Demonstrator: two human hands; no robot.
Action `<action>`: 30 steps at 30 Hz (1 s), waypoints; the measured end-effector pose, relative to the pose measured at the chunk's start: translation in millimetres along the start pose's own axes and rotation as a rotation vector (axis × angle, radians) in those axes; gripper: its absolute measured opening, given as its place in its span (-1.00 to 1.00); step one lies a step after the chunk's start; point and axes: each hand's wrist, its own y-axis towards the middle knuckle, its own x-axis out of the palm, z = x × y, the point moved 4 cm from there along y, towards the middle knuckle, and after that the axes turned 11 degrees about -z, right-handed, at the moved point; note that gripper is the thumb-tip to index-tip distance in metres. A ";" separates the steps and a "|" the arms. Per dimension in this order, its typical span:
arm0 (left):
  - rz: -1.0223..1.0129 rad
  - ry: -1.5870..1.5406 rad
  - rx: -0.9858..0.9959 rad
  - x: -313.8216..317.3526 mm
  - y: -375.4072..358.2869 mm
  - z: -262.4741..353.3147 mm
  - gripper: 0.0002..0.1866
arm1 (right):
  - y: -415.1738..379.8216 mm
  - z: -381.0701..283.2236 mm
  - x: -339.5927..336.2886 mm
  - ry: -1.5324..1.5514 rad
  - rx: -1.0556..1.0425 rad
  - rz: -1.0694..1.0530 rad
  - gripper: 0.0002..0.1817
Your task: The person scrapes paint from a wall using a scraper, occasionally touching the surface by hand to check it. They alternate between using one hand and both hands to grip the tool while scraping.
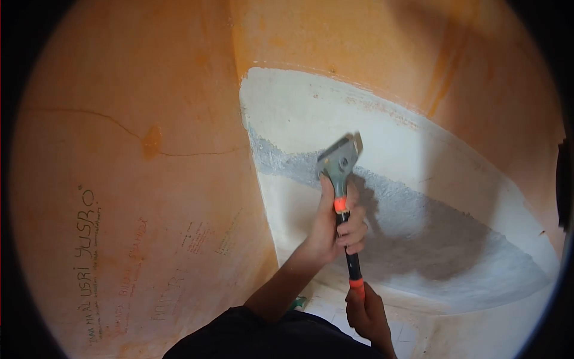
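Note:
A long-handled wall scraper (336,160) with a grey-green head, a metal blade at its tip and a black and orange-red handle stands nearly upright before the wall. My left hand (335,230) is wrapped around the upper handle, its thumb pressed along the neck just under the head. Lower down, my right hand (367,312) grips the orange-red end of the handle. Behind the scraper head runs a rough grey bare band (406,200) in the white painted area (287,107) of the wall. The head overlaps the border of white paint and grey band.
An orange wall (149,227) with handwriting and a long crack meets the white area at a corner on the left. Orange paint (359,36) continues above. Light floor tiles (326,308) show below my arms. A dark object (564,185) stands at the right edge.

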 end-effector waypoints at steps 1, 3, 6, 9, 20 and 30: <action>-0.037 -0.044 -0.023 -0.2 -0.9 -3.1 -0.36 | -4.9 -1.7 0.2 0.049 -0.044 -0.005 -0.71; -0.055 -0.054 0.021 -0.2 4.6 2.6 -0.36 | 1.2 -9.2 -6.3 0.029 -0.040 0.001 -0.71; -0.095 -0.064 0.062 2.1 5.5 8.4 -0.37 | -1.5 -24.8 -10.4 0.074 -0.003 -0.033 -0.73; -0.111 -0.098 0.062 4.5 2.7 3.3 -0.38 | -21.9 -26.1 -4.7 0.201 -0.194 0.000 -0.62; -0.127 -0.141 0.127 18.1 10.5 2.5 -0.43 | -35.3 -29.4 -11.2 0.059 -0.398 0.080 -0.32; -0.166 -0.176 0.169 16.2 11.4 4.6 -0.44 | -31.5 -64.2 -7.7 -0.149 -0.413 0.017 -0.39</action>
